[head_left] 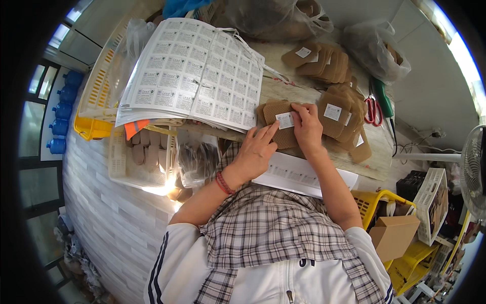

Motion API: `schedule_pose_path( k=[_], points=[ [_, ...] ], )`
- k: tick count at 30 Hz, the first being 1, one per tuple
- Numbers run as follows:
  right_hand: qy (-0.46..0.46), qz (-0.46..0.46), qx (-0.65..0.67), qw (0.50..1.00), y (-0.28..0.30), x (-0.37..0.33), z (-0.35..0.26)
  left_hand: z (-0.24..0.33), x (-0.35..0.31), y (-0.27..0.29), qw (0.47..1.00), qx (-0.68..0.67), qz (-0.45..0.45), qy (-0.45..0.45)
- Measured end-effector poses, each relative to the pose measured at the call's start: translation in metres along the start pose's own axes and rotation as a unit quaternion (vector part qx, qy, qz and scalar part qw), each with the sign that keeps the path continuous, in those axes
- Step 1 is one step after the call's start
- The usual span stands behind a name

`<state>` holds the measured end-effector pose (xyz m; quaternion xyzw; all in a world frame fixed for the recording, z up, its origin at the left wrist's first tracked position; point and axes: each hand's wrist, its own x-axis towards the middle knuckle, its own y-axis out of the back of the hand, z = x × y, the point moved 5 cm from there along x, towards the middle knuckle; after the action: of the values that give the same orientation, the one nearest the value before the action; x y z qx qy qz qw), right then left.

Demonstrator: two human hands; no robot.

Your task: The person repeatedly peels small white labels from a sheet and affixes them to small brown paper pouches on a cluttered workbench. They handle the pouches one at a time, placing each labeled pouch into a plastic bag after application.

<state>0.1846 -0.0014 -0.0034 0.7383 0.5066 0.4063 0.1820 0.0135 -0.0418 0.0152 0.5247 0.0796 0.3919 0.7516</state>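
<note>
A brown textured piece with rounded corners (276, 108) lies in front of me on the table, over others like it. On it is a small white printed label (285, 120). My left hand (254, 153) has its fingers stretched out, the index fingertip touching the label's left end. Over the right part of the piece, my right hand (308, 126) is closed on it with bent fingers, the thumb beside the label's right end. Part of the piece is hidden under this hand. A sheet of printed labels (304, 175) lies at the table's near edge, below my wrists.
A thick stack of label sheets (192, 71) stands on the left. Brown pieces with labels (340, 114) are heaped to the right, more behind (319, 61). Red-handled scissors (373, 111) and a green-handled corded tool (382, 96) lie beyond. Crates (116, 157) flank the table.
</note>
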Motion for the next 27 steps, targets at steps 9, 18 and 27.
schedule_pose_path(
  k=[9, 18, 27],
  points=[
    [0.123, 0.078, -0.038, 0.989, 0.008, 0.003, -0.005, -0.001, 0.0, -0.002, 0.999, 0.034, -0.03, -0.014],
    [-0.029, 0.015, 0.035, 0.999, 0.016, 0.001, 0.013, -0.009, -0.001, -0.009, 0.999, -0.038, -0.006, -0.008],
    [-0.089, 0.13, 0.149, 0.976, 0.063, 0.009, 0.028, -0.015, 0.0, -0.013, 0.999, 0.013, -0.033, -0.014]
  ],
)
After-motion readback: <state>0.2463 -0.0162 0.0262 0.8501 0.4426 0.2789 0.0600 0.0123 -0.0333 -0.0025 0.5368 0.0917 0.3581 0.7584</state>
